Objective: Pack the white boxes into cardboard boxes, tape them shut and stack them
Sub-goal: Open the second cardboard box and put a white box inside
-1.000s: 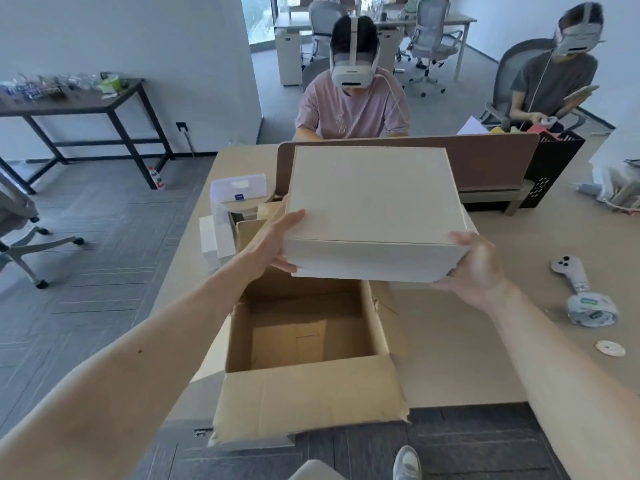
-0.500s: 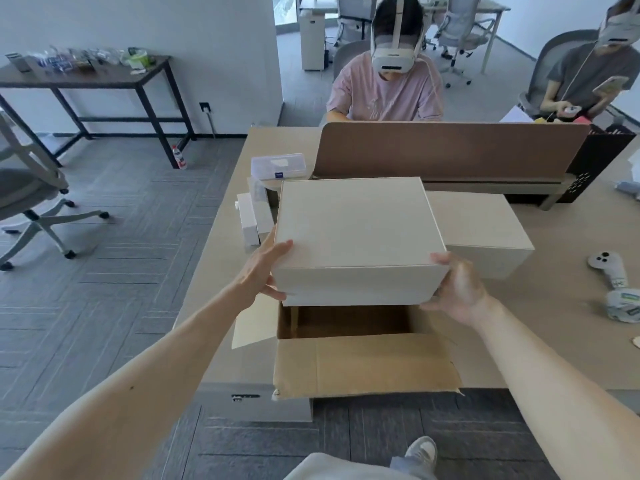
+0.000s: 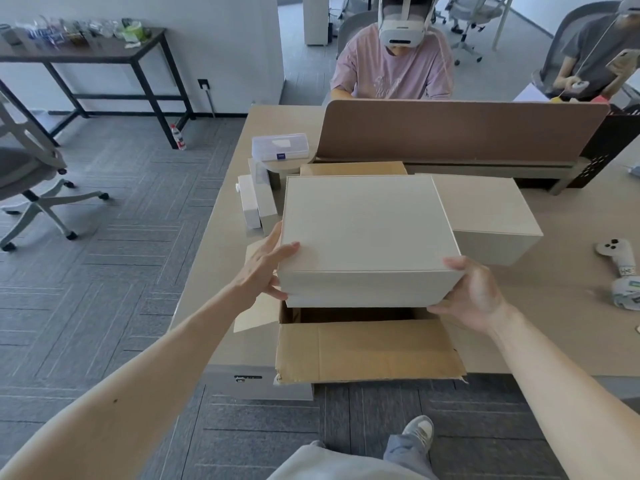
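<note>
Head camera view: a left hand (image 3: 263, 268) and a right hand (image 3: 474, 292) hold a large white box (image 3: 363, 223) by its near corners, fingers (image 3: 275, 292) grasping its sides, just above an open cardboard box (image 3: 367, 351) at the surface (image 3: 554, 327) edge. A second white box (image 3: 485, 209) rests behind it, to the right.

Across your counter (image 3: 225, 237) a brown divider panel (image 3: 460, 129) stands upright; behind it sits a person in a pink shirt (image 3: 394, 74). A clear plastic box (image 3: 280, 147) sits near the panel's left end. On your left are a dark side table (image 3: 86, 55), a bottle (image 3: 178, 136) standing on the floor by its leg, and an office chair (image 3: 31, 181). A white controller (image 3: 614, 251) lies at your right.
</note>
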Available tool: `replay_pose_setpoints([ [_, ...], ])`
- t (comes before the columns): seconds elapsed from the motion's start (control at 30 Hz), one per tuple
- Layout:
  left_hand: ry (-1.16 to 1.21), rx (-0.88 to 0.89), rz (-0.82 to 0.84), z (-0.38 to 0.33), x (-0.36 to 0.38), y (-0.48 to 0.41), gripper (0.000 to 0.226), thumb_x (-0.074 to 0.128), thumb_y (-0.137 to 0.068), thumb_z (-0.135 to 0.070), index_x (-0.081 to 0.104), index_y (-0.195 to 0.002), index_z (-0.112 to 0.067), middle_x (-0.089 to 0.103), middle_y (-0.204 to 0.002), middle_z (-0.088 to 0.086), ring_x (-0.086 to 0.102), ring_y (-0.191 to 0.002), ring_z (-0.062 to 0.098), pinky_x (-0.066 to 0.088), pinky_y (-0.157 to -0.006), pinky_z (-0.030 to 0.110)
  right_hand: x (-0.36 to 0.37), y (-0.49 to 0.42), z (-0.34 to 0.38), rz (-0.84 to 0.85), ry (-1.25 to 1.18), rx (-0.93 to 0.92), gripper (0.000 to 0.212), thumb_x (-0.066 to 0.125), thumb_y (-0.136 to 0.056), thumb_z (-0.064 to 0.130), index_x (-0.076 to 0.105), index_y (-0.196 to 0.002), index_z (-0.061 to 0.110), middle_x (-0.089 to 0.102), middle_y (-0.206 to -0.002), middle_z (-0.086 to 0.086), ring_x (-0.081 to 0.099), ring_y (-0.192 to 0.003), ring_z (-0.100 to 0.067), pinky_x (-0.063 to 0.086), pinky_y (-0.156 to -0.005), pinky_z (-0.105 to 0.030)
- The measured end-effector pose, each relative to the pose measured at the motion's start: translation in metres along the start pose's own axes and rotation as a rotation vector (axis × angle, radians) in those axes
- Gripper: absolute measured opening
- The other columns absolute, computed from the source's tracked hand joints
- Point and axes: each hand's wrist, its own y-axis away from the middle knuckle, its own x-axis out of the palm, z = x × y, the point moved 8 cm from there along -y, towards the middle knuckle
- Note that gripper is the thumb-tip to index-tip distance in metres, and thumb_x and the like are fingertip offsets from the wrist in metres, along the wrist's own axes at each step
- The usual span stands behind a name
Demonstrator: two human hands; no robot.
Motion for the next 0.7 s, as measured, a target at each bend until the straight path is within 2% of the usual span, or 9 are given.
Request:
replay_pose_setpoints([
  [0.07, -0.010, 0.007, 0.002, -0.001, 0.001, 0.004, 0.057, 0.057, -0.080, -0.056, 0.036, -0.131, -0.071, 0.066, -0.120, -0.009, 0.074, -0.081, 0.029, 0.061, -0.054, 0.039, -0.001, 0.002, -0.004, 0.001, -0.006, 0.000, 0.066, 0.069, -0.051, 0.044, 0.066, -0.113, 0.024, 0.062, -0.107, -0.011, 0.057, -0.103, -0.036, 0.041, -0.100, -0.057],
  [0.2, -0.011, 0.004, -0.002, 0.003, 0.002, 0.010, 0.051, 0.057, -0.080, -0.053, 0.038, -0.120, -0.078, 0.068, -0.108, -0.019, 0.071, -0.069, 0.023, 0.061, -0.054, 0.039, -0.005, 0.004, -0.014, 0.008, -0.006, 0.011, 0.074, 0.070, -0.051, 0.044, 0.062, -0.121, 0.022, 0.061, -0.113, -0.014, 0.056, -0.110, -0.040, 0.040, -0.101, -0.060],
  [0.3, 0.017, -0.047, -0.009, 0.016, 0.004, 0.012, 0.051, 0.058, -0.079, -0.052, 0.040, -0.121, -0.075, 0.068, -0.111, -0.011, 0.070, -0.069, 0.023, 0.060, -0.052, 0.037, -0.002, 0.005, -0.017, 0.002, 0.025, 0.039, 0.073, 0.070, -0.051, 0.047, 0.063, -0.119, 0.022, 0.063, -0.103, -0.011, 0.058, -0.103, -0.037, 0.047, -0.091, -0.052],
  [0.4, 0.059, -0.106, -0.023, 0.035, 0.003, 0.010, 0.057, 0.060, -0.077, -0.053, 0.043, -0.130, -0.066, 0.067, -0.118, -0.002, 0.072, -0.072, 0.025, 0.061, -0.052, 0.039, 0.005, 0.005, -0.016, 0.010, 0.075, 0.063, 0.067, 0.070, -0.054, 0.046, 0.064, -0.116, 0.022, 0.064, -0.098, -0.009, 0.059, -0.099, -0.032, 0.046, -0.084, -0.048],
  [0.5, 0.052, -0.136, -0.025, 0.045, 0.003, 0.008, 0.067, 0.063, -0.078, -0.050, 0.038, -0.139, -0.063, 0.066, -0.120, -0.001, 0.073, -0.079, 0.032, 0.061, -0.056, 0.041, 0.006, 0.001, -0.017, -0.005, 0.108, 0.057, 0.055, 0.068, -0.064, 0.036, 0.062, -0.116, 0.020, 0.063, -0.104, -0.009, 0.056, -0.104, -0.029, 0.046, -0.089, -0.050],
  [0.6, 0.011, -0.156, -0.030, 0.052, 0.002, 0.002, 0.064, 0.067, -0.091, -0.034, 0.037, -0.143, -0.057, 0.070, -0.118, -0.001, 0.070, -0.077, 0.032, 0.063, -0.060, 0.043, 0.005, -0.006, -0.018, -0.010, 0.164, 0.046, 0.043, 0.066, -0.081, 0.021, 0.060, -0.123, 0.026, 0.064, -0.113, -0.005, 0.055, -0.106, -0.027, 0.048, -0.094, -0.055],
  [0.7, -0.067, -0.193, -0.074, 0.065, -0.003, -0.007, 0.070, 0.068, -0.095, -0.021, 0.033, -0.153, -0.037, 0.073, -0.112, 0.009, 0.069, -0.079, 0.028, 0.063, -0.066, 0.041, 0.000, -0.014, -0.022, -0.007, 0.252, 0.009, 0.052, 0.061, -0.090, 0.008, 0.054, -0.135, 0.035, 0.063, -0.122, 0.006, 0.056, -0.110, -0.022, 0.054, -0.089, -0.051],
])
